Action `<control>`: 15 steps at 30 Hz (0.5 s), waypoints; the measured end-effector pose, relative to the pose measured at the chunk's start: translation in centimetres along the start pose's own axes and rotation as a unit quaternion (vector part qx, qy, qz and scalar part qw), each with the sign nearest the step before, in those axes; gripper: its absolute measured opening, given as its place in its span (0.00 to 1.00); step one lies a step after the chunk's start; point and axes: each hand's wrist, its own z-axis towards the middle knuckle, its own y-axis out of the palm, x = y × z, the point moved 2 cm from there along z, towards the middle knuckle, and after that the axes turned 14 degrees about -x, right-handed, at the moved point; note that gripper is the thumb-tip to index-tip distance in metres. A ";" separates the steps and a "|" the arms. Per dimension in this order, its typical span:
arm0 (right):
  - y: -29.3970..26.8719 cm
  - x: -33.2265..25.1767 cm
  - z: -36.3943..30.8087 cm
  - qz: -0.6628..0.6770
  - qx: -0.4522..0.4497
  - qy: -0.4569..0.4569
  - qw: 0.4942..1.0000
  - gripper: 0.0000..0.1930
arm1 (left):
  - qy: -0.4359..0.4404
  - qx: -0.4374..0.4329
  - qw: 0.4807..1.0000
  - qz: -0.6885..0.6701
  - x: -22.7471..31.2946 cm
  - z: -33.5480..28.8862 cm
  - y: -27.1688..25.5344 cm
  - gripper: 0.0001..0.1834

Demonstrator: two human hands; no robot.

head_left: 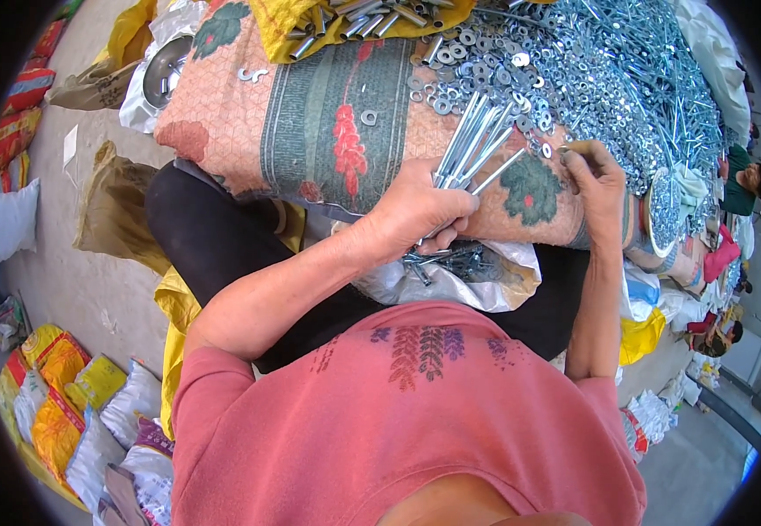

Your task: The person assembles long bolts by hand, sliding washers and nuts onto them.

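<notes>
My left hand (428,206) is closed around a bundle of long, thin metal bolts (472,140), their shafts fanning up and away from me. One bolt leans out to the right. My right hand (597,180) is at the near edge of a heap of loose washers (490,74), thumb and forefinger pinched together. What sits between those fingertips is too small to make out. A single washer (547,151) lies just left of them. Below my left hand, in my lap, a white sack (507,285) stands open with dark metal pieces inside.
A flowered padded cloth (222,123) covers the work surface, with a large bolt heap (661,79) at right. Metal sleeves (371,17) lie on yellow sacking at the far edge. A metal bowl (168,70) stands left. Filled sacks (60,421) line the floor; other people sit far right.
</notes>
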 end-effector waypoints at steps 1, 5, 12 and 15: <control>-0.1 -0.4 -0.1 0.104 -0.007 0.030 0.994 0.06 | -0.002 0.010 1.000 0.016 0.0 0.0 0.0 0.08; 2.2 -2.4 -0.8 0.178 -0.035 0.027 0.983 0.05 | -0.010 -0.003 0.998 0.054 0.0 0.0 0.3 0.09; 4.7 -4.1 -1.5 0.129 -0.018 -0.045 0.990 0.05 | -0.017 -0.007 0.998 0.061 -0.2 0.2 0.1 0.09; 5.0 -3.7 -1.8 0.103 0.016 -0.039 0.994 0.05 | 0.005 -0.002 1.000 0.004 -0.3 0.2 0.2 0.08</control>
